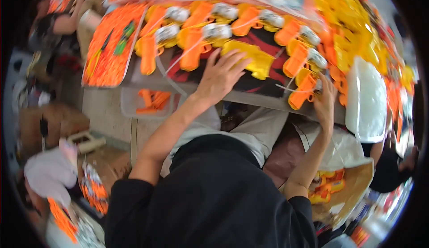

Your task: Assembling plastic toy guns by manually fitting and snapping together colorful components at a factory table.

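Note:
My left hand (222, 74) rests with fingers spread on the near left edge of a yellow plastic shell (255, 59) lying on the dark red-and-black mat. At the right, my right hand (325, 97) has its fingers curled round the end of the nearest orange-and-yellow toy gun piece (304, 90); part of the grip is hidden. Several similar toy gun pieces, each with a clear or silvery round part, lie in rows beyond and beside my hands. One of them, an orange-handled toy gun piece (191, 56), is just left of my left hand. Thin white strips trail from some.
A tray (144, 20) of small orange parts at the left holds green and yellow-handled tools. Yellow shells (344, 13) are heaped at the far right, beside a translucent white bin (366, 100). An open sack (357, 185) with toy pieces stands low right. Other people work at both sides.

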The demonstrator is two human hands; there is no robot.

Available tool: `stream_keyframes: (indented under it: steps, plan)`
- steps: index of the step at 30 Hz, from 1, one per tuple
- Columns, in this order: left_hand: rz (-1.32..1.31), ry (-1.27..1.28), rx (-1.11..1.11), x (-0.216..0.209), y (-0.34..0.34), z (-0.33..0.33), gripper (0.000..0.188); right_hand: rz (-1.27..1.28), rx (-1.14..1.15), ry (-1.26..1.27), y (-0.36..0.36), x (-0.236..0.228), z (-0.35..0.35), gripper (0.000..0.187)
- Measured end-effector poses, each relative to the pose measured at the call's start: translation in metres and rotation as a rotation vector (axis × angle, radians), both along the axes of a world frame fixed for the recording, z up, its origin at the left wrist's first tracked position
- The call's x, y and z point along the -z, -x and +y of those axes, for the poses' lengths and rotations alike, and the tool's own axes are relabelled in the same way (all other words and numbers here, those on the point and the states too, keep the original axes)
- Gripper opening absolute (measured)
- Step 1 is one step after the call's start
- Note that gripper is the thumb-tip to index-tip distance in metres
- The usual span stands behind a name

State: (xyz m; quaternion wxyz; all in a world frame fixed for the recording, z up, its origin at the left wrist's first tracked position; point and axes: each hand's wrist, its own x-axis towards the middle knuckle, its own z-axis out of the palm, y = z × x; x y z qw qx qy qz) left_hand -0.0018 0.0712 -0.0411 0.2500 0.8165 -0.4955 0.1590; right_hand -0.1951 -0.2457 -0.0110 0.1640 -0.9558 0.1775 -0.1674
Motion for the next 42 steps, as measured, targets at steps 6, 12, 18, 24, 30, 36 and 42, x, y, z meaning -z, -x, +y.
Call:
stream_keyframes:
  steps: [6, 12, 18, 24, 30, 36, 42]
  plan:
    - [-0.014, 0.208, 0.073, -0.010, 0.010, -0.002, 0.052, 0.011, -0.100, 0.037, 0.008, 0.010, -0.022, 0.078]
    - [0.117, 0.646, -0.438, 0.061, 0.079, 0.134, 0.019, 0.074, 0.171, -0.042, 0.028, 0.027, -0.043, 0.073]
    - [0.206, 0.271, -0.874, 0.165, 0.023, 0.258, 0.024, 0.257, 0.318, 0.248, 0.034, 0.043, -0.071, 0.083]
    - [0.252, 0.340, -1.043, 0.237, -0.135, 0.296, 0.028, 0.219, 0.148, 0.041, 0.055, -0.023, -0.015, 0.090]
    - [0.380, 0.288, -0.929, 0.304, -0.219, 0.339, 0.032, 0.084, 0.270, -0.070, 0.095, -0.047, 0.028, 0.071]
    - [0.492, 0.361, -0.847, 0.314, -0.222, 0.333, 0.033, 0.085, 0.413, -0.145, 0.130, -0.054, 0.046, 0.053]
    - [0.536, 0.397, -0.864, 0.303, -0.237, 0.340, 0.034, 0.070, 0.312, -0.178, 0.083, -0.048, 0.058, 0.047]
